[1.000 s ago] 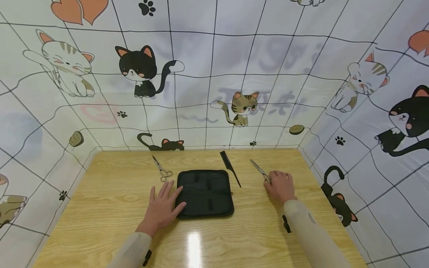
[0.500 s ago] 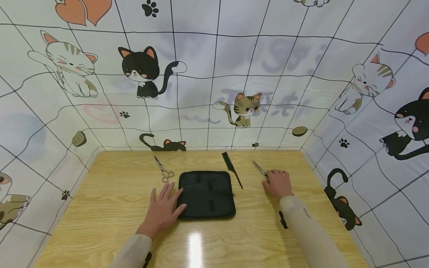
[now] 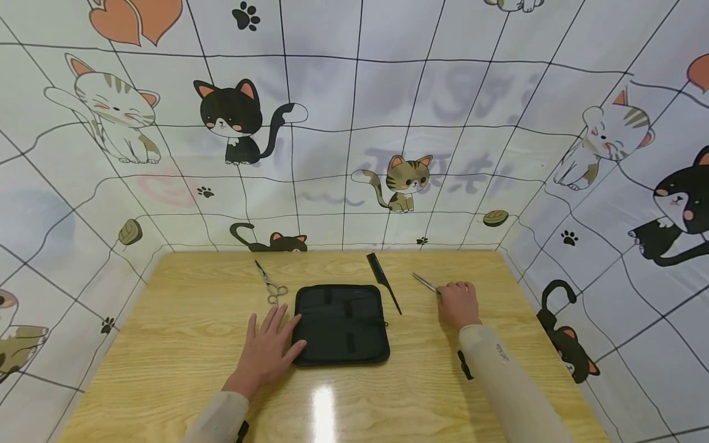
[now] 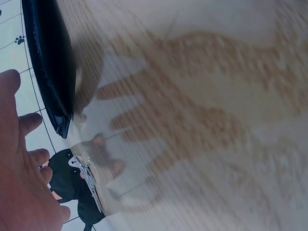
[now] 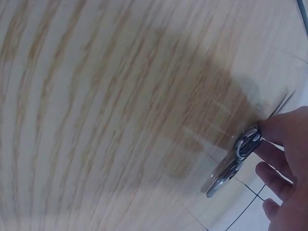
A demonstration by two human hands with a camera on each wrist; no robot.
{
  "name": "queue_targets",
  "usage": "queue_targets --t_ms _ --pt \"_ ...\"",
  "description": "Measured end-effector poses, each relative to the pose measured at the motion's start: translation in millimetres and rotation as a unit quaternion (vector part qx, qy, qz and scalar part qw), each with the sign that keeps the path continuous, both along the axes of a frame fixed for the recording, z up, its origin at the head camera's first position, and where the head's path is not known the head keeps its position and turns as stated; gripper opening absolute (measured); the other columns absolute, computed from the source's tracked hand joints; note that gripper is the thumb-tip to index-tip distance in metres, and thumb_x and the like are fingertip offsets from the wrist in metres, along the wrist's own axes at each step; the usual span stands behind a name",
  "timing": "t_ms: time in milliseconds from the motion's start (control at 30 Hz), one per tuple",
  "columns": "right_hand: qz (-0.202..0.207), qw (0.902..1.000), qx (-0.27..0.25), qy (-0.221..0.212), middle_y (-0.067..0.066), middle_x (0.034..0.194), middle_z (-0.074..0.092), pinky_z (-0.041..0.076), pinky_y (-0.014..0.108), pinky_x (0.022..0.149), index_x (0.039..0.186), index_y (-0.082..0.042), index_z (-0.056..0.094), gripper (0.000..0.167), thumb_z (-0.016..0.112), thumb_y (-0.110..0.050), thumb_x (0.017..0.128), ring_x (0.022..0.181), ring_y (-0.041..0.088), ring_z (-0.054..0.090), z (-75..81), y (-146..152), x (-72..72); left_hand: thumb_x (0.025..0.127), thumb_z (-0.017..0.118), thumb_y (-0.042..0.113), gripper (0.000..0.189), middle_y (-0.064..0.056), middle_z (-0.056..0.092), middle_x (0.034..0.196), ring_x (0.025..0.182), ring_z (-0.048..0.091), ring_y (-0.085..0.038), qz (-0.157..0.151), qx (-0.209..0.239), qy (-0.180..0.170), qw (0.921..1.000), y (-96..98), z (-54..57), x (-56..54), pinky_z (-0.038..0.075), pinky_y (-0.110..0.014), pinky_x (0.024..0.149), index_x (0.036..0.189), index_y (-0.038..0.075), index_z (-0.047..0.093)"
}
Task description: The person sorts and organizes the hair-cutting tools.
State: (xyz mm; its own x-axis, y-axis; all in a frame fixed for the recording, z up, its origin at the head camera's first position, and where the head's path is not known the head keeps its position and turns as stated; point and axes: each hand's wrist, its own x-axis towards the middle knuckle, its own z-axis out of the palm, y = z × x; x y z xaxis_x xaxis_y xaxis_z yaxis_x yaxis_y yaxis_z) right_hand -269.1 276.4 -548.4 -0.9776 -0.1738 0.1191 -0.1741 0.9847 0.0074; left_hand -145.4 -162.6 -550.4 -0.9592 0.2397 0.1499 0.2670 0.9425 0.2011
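Observation:
In the head view my right hand pinches a pair of silver scissors at the right of the table, blades pointing away to the back left. The right wrist view shows the thumb and fingers on the scissors next to the finger rings, close over the wood. Fingers spread and straight, my left hand lies at the left edge of a black zip case, which lies flat at the middle. A corner of this case stands beyond the fingers in the left wrist view.
A second pair of scissors lies behind my left hand. Between the case and my right hand lies a black tail comb. Cat-printed cloth walls in the wooden table at the back and sides.
My right hand has shifted slightly left, and the scissors in it have swung to a flatter angle. The left hand stays at the case.

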Motion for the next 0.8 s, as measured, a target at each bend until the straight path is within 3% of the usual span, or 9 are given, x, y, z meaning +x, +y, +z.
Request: queue_targets --t_ms 400,800 --pt "0.014 0.9994 0.010 0.030 0.006 0.083 0.075 0.043 0.055 0.096 0.089 -0.014 0.080 0.010 0.070 -0.012 0.088 0.087 0.031 0.065 0.7 0.3 1.2 0.096 0.051 0.054 0.058 -0.012 0.033 0.158 0.147 0.029 -0.035 -0.001 0.002 0.003 1.0000 -0.1 -0.3 2.0 0.012 -0.067 0.116 0.146 0.024 0.047" --pt "0.024 0.9976 0.061 0.023 0.004 0.074 0.072 0.048 0.052 0.086 0.080 -0.013 0.079 0.013 0.069 -0.011 0.088 0.072 0.026 0.061 6.6 -4.0 3.0 0.096 0.050 0.054 0.057 -0.012 0.032 0.158 0.147 0.028 -0.035 -0.001 0.013 0.001 0.9999 -0.8 0.4 3.7 0.011 -0.066 0.116 0.146 0.024 0.047"
